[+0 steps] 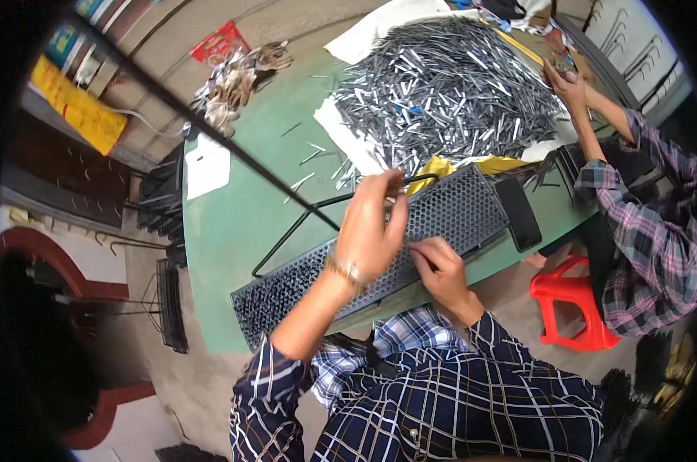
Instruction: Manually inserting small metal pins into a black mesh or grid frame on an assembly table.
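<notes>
The tray (460,202), long, grey and full of small holes, lay aslant along the near edge of the green desk (213,269), right in front of the person. Dark pegs (275,308) crowded its left end, while the holes toward the right looked bare. Behind it, a broad pile (448,85) of thin dark and silvery strips sat on a white sheet (344,131), with a few strays on the desk to the left.

The left hand (369,229) was over the middle of the tray, its fingers bent and pointing toward the pile; whether they held a strip, I cannot tell. The right hand (443,279) was at the tray's near side, thumb and forefinger close together just by the holes; whether it gripped anything was too small to make out. A bent black bar (290,229) stood along the tray's far side, and a black rod (233,146) slanted in from the upper left toward the left hand.

The step in hand seemed to be work on the holes at mid-tray, with filling only part done. The next move, I judged, called for a fine pinch and careful lining up with one hole.

At the right, a co-worker's hand (570,88) was at the pile's edge.
</notes>
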`<state>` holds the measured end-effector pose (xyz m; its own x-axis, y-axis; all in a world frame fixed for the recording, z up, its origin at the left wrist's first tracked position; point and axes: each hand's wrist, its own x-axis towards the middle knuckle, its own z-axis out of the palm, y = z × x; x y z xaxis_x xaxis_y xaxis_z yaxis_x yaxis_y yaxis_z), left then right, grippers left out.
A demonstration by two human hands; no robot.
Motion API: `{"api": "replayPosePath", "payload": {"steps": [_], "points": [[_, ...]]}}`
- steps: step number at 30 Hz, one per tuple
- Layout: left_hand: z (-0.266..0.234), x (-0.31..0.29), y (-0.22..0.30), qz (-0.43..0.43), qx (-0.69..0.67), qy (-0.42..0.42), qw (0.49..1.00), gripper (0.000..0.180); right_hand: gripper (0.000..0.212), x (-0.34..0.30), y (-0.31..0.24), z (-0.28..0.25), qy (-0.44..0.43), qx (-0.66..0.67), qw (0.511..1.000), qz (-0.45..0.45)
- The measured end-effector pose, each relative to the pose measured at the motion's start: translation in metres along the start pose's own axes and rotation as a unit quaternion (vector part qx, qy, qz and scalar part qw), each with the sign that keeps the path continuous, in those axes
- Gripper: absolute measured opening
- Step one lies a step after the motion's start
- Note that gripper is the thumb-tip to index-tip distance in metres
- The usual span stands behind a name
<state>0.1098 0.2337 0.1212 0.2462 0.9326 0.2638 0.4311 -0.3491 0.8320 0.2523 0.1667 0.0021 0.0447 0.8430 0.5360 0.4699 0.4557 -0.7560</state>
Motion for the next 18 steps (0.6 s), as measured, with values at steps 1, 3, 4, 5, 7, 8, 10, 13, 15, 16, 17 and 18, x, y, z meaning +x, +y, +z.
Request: {"api": "replayPosePath", "payload": {"steps": [1,3,4,5,7,8,10,13,15,16,17,18], "points": [[0.008,0.023,-0.006,-0.01,0.026,-0.01,1.0,0.03,0.013,0.003,0.002,0.002,-0.021,-0.014,1.0,0.006],[0.034,0.068,-0.042,-0.019,0.084,-0.003,0.996,0.034,0.012,0.005,0.008,0.006,-0.031,-0.031,0.999,-0.012],[0.045,0.096,-0.059,-0.076,0.164,-0.062,0.982,0.035,0.012,0.004,0.011,0.006,-0.027,-0.032,0.999,-0.008],[0.051,0.115,-0.068,-0.081,0.18,-0.069,0.978,0.037,0.012,0.004,0.009,0.006,-0.032,-0.047,0.998,-0.018],[0.058,0.15,-0.058,-0.206,0.265,-0.182,0.924,0.039,0.012,0.003,0.012,0.005,-0.034,-0.064,0.997,-0.031],[0.066,0.161,-0.078,-0.252,0.316,-0.187,0.895,0.041,0.012,0.002,0.012,0.007,-0.034,-0.062,0.997,-0.031],[0.08,0.176,-0.102,-0.223,0.403,-0.287,0.84,0.052,0.012,0.002,0.015,0.005,-0.032,-0.055,0.997,-0.032],[0.093,0.185,-0.153,-0.32,0.349,-0.308,0.826,0.057,0.012,0.005,0.014,0.009,-0.038,-0.045,0.997,-0.046],[0.1,0.189,-0.145,-0.325,0.358,-0.321,0.815,0.068,0.013,0.005,0.019,0.005,-0.036,-0.051,0.997,-0.044],[0.103,0.19,-0.141,-0.332,0.368,-0.329,0.804,0.08,0.013,0.003,0.021,0.005,-0.035,-0.052,0.997,-0.042],[0.104,0.191,-0.14,-0.332,0.369,-0.328,0.804,0.08,0.014,0.002,0.023,0.005,-0.036,-0.059,0.996,-0.05],[0.105,0.192,-0.138,-0.346,0.356,-0.313,0.81,0.086,0.016,0.001,0.024,0.006,-0.036,-0.065,0.996,-0.057]]}}
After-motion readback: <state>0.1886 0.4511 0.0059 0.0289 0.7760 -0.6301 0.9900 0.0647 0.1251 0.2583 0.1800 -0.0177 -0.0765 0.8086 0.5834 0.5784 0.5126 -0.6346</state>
